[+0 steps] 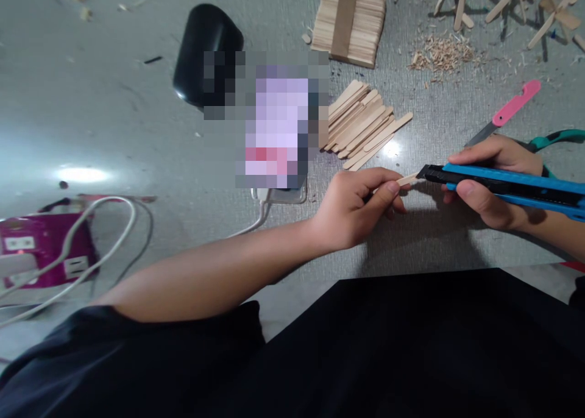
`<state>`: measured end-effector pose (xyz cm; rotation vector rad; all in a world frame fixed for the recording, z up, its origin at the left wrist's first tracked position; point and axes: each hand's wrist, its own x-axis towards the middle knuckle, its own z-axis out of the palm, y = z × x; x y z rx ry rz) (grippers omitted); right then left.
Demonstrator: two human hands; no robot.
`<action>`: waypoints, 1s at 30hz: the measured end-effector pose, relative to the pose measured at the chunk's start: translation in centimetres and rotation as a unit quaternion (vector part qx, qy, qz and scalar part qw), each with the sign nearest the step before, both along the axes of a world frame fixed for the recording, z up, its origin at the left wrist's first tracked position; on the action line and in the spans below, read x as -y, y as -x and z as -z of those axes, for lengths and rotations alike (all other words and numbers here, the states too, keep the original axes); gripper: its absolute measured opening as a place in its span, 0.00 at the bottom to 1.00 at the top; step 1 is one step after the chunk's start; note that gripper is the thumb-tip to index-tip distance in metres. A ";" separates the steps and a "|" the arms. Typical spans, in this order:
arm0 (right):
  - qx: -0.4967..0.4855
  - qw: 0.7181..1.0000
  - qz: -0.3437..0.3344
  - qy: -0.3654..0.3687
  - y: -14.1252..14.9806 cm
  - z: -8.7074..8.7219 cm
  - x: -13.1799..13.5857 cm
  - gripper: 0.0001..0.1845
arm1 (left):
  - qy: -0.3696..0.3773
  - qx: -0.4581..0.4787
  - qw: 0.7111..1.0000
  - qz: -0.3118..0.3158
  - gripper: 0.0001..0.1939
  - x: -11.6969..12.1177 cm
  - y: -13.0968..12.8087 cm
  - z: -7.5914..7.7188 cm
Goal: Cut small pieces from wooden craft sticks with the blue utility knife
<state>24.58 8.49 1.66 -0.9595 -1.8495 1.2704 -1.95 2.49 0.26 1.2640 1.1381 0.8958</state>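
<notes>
My left hand [354, 208] is closed in a pinch on a thin wooden stick [408, 179], whose tip pokes out to the right of my fingers. My right hand [491, 186] is wrapped round a blue and black utility knife [512, 183], its front end touching the stick's tip. Both hands hover just above the grey floor, in front of my dark-clothed lap.
A loose pile of wooden sticks [363, 125] lies beyond my hands, a banded bundle [350, 22] farther back. Wood shavings [441, 52] and stick constructions [507, 0] sit at top right. A pink cutter [507, 110], green-handled pliers [555, 139], black object [205, 49], white cable [105, 235], magenta box [43, 247].
</notes>
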 end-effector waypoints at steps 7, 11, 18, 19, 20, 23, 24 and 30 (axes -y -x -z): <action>0.023 0.998 -0.011 -0.052 0.1 0.1 -0.1 0.19 | 0.004 0.026 1.000 -0.004 0.14 0.1 0.2 0.3; 0.019 0.999 -0.014 -0.048 0.1 0.1 -0.3 0.19 | -0.006 0.011 1.000 0.004 0.13 -0.1 0.1 0.1; 0.013 0.990 -0.117 -0.083 0.6 -0.5 -1.0 0.15 | -0.028 -0.004 1.000 0.012 0.12 -0.3 0.1 -0.4; 0.012 0.989 -0.111 -0.099 0.6 -0.6 -0.9 0.15 | -0.028 -0.004 1.000 0.012 0.12 -0.3 0.1 -0.4; 0.011 0.989 -0.100 -0.107 0.6 -0.6 -0.9 0.15 | -0.028 -0.003 1.000 0.012 0.12 -0.3 0.1 -0.5; 0.016 0.994 -0.057 -0.089 0.4 -0.5 -0.6 0.17 | -0.027 0.003 1.000 0.013 0.12 -0.2 0.1 -0.3; 0.018 0.996 -0.042 -0.080 0.3 -0.5 -0.5 0.17 | -0.026 0.006 1.000 0.012 0.12 -0.2 0.1 -0.3; 0.046 0.997 -0.027 -0.063 0.2 -0.6 -0.2 0.15 | -0.010 0.022 1.000 0.000 0.12 -0.1 0.0 0.1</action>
